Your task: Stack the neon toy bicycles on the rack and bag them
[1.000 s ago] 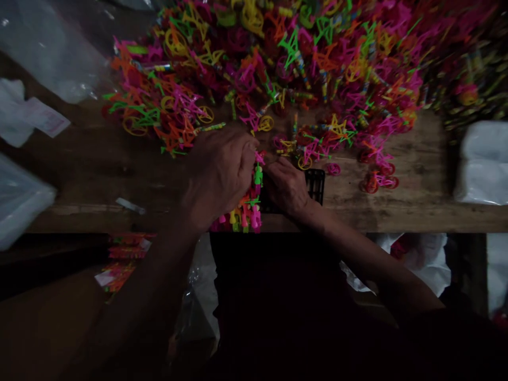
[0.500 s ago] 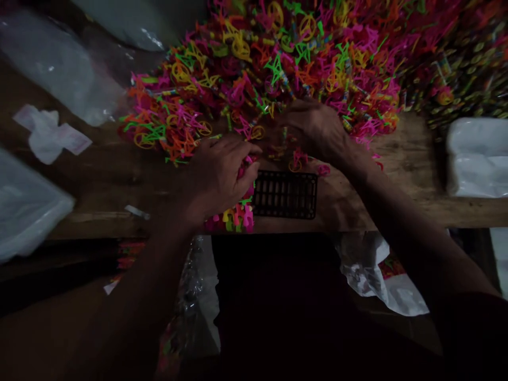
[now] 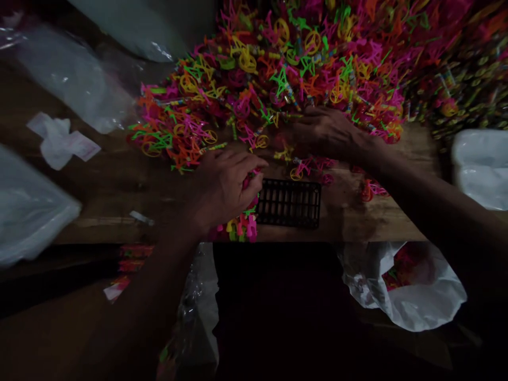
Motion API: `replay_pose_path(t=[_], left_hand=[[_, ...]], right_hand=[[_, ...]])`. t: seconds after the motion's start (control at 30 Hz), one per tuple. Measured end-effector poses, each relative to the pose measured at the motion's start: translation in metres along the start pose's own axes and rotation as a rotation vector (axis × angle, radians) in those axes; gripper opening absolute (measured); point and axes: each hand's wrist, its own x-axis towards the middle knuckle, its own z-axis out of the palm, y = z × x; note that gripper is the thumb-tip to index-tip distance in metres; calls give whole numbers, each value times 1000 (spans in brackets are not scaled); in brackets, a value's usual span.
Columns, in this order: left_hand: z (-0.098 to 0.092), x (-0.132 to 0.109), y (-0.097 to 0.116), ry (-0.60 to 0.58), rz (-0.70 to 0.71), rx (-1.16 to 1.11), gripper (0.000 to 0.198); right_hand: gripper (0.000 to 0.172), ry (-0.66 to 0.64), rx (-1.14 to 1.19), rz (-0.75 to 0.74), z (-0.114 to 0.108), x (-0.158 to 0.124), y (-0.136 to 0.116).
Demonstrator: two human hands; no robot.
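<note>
My left hand (image 3: 224, 185) is closed around a bunch of small bright plastic figures (image 3: 240, 226), which stick out below it at the wooden table's front edge. A black slotted rack (image 3: 289, 203) lies flat just right of that hand. My right hand (image 3: 323, 132) rests palm down at the near edge of a big heap of neon plastic toy bicycles (image 3: 278, 79), fingers curled into the pieces; what it grips is hidden. A few loose bicycles (image 3: 304, 166) lie between my right hand and the rack.
The wooden table (image 3: 119, 185) carries clear plastic bags (image 3: 79, 79) at the back left and a crumpled white wrapper (image 3: 59, 140). White bags sit at the right edge (image 3: 480, 164) and below the table (image 3: 405, 288). Packed toys (image 3: 129, 254) lie low on the left.
My right hand left the figures by the rack and reached up into the edge of the bicycle heap. My left hand kept its hold on the bunch of figures.
</note>
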Motion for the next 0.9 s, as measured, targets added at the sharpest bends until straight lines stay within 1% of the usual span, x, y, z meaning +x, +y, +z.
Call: replay_pose_path(t=[0.07,0.1,0.17,0.27,0.33,0.4,0.47,0.53,0.6,0.67,0.73,0.8,0.83,0.9], left_hand=[[1,-1,-1,22,9,-4,39],[1,-1,-1,28,14,-4,39],[2,-2,-2,39,18,0,40],[5,-2,-5,59,23,10,41],[7,-2,-7,78,37,13,41],[8,-2,-8,87,45,14,40],[8,-2,-8,88,36,11,39],[6,-2,-7,83,24,3,39],[5,-2,-6,72,14,-4,37],[3,-2,-4,58,0,-3,36],[3,-2,-3,44,-3,-6,36],[2,-2,-2,37,-6,-20,37],[2,-1,-2,36,-10,-32,38],[2,-1,-1,37,-23,-57,41]], right_hand=[[36,-127,-107,-99,-18,-8,5],[37,-140,-150,-92,-26,-13,7],[33,-51,-204,43,-34,-26,9],[23,119,-274,247,-34,-45,4],[21,240,-289,324,-29,-53,-3],[19,342,-241,373,-22,-56,-9],[14,403,-127,438,-16,-55,-15],[11,430,16,493,-11,-53,-21],[15,482,206,523,-7,-53,-31],[23,522,477,540,-2,-57,-47],[30,499,769,582,5,-65,-67],[34,433,963,637,12,-74,-89],[34,396,1005,654,15,-79,-99],[33,349,980,652,20,-87,-116]])
